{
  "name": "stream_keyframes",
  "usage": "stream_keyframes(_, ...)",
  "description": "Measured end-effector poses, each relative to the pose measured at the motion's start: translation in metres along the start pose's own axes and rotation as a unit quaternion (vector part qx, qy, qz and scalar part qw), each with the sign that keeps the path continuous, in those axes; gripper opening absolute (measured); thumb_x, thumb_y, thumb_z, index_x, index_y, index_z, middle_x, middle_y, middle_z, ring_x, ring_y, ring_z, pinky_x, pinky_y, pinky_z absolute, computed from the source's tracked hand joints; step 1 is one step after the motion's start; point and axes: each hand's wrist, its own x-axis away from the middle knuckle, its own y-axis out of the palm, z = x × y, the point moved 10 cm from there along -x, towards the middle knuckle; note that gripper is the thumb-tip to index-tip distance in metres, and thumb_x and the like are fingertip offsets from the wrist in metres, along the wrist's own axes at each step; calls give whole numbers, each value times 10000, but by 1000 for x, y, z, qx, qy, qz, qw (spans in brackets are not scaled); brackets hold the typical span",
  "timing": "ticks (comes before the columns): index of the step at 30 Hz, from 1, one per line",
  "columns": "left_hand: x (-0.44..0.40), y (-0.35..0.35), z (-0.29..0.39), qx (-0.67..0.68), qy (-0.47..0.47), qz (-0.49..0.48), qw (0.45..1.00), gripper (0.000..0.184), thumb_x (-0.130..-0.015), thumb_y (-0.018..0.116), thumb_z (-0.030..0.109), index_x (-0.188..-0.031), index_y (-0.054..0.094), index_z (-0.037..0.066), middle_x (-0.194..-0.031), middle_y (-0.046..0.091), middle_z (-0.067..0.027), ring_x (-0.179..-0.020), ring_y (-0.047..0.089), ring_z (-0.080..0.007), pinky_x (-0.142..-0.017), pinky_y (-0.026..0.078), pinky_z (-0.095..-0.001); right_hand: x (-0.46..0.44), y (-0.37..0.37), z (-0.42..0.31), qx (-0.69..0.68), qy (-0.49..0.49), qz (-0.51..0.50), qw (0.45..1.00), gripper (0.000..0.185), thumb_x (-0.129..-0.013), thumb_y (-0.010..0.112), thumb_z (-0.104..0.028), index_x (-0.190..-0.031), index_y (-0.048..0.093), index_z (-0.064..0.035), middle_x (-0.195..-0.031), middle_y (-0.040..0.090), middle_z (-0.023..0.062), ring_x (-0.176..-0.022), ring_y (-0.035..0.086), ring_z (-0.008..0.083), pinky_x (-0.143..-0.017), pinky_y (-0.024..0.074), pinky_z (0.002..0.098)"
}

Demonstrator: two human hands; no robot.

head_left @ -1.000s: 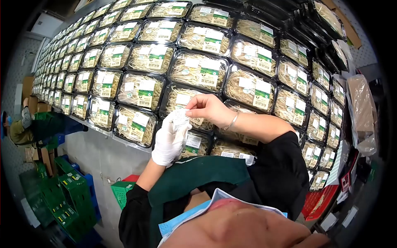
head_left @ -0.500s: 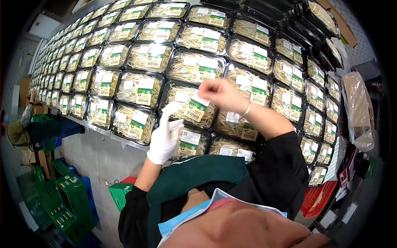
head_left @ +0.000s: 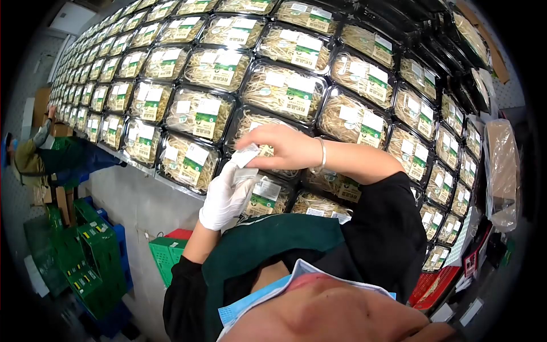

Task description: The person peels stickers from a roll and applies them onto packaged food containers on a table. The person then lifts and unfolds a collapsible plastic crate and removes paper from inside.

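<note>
My left hand, in a white glove, grips small white labels just above the trays at the table's near side. My bare right hand, with a band at the wrist, meets it from the right. Its thumb and fingers pinch a white sticker label at the gloved fingertips. Below both hands lies a black tray of bean sprouts, partly covered by the right hand. Closer to my apron sits another sprout tray with a green and white label.
Rows of packed sprout trays cover the metal table. Stacked black trays stand at the far right, near a clear plastic bag. Green crates are on the floor at left. A co-worker stands at the table's left end.
My right hand has come left from over a tray to the gloved left hand and now pinches a label there. The view has shifted slightly.
</note>
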Motion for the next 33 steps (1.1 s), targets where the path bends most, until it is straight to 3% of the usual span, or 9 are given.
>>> stream_keyframes(9,10,11,-5,117,-43,-31,992,437,-762,524,-4,-1185,417,0,-1073,541,-123,-923,542,-144,-799,422,-250,23,-19,-33,99,-37,126,986,124,-727,641,-156,-832,616,-94,-860,543,34,-810,510,167,-695,419,289)
stream_keyframes(15,20,24,1,204,-82,-127,967,437,-766,534,6,-1189,428,19,-1114,525,-110,-931,530,-119,-800,421,-251,33,-40,4,16,126,109,986,180,-735,648,-209,-842,601,-72,-838,531,40,-766,502,182,-678,415,286)
stream_keyframes(17,20,17,-10,138,-78,-83,984,451,-752,540,0,-1190,432,35,-1043,565,-100,-879,558,-136,-771,435,-260,29,-18,-36,105,-40,62,992,363,-705,673,-305,-947,561,-58,-898,545,72,-842,522,219,-733,429,315)
stream_keyframes(18,16,10,13,48,10,-57,997,434,-747,552,16,-1169,452,42,-963,594,-123,-832,598,-204,-731,455,-279,27,-3,-37,119,-6,15,993,505,-666,695,-368,-1019,518,-53,-958,546,102,-910,520,257,-784,428,339)
stream_keyframes(25,19,16,24,-69,20,-98,993,365,-734,572,42,-1095,522,59,-904,596,-174,-815,591,-314,-700,472,-308,30,24,2,-70,93,-59,991,186,-785,591,-237,-783,624,-54,-728,588,56,-671,561,164,-634,446,267)
stream_keyframes(29,24,29,3,-16,-51,-170,984,375,-753,557,31,-1125,507,47,-907,616,-143,-785,621,-201,-656,472,-268,45,-20,55,-202,240,70,947,100,-751,631,-156,-794,653,-69,-746,625,8,-688,554,78,-663,447,237)
stream_keyframes(30,28,34,2,90,-126,-195,969,414,-776,497,-25,-1183,463,44,-938,575,-37,-663,470,-16,-568,391,-156,56,-58,76,-223,288,157,918,115,-743,637,-156,-825,648,-76,-759,620,16,-688,554,85,-664,451,244)
stream_keyframes(31,30,34,1,89,-123,-198,968,414,-776,497,-25,-1183,463,44,-938,575,-37,-663,470,-16,-568,391,-156,70,-115,75,-126,374,284,874,146,-734,647,-170,-846,639,-77,-762,619,20,-677,555,92,-655,452,238)
stream_keyframes(33,38,34,-19,251,-193,-164,934,492,-766,450,-65,-1246,378,17,-1005,546,-28,-688,480,-27,-572,393,-161,98,-228,100,111,284,423,853,206,-731,650,-262,-836,648,-84,-738,628,8,-668,569,108,-614,459,262)
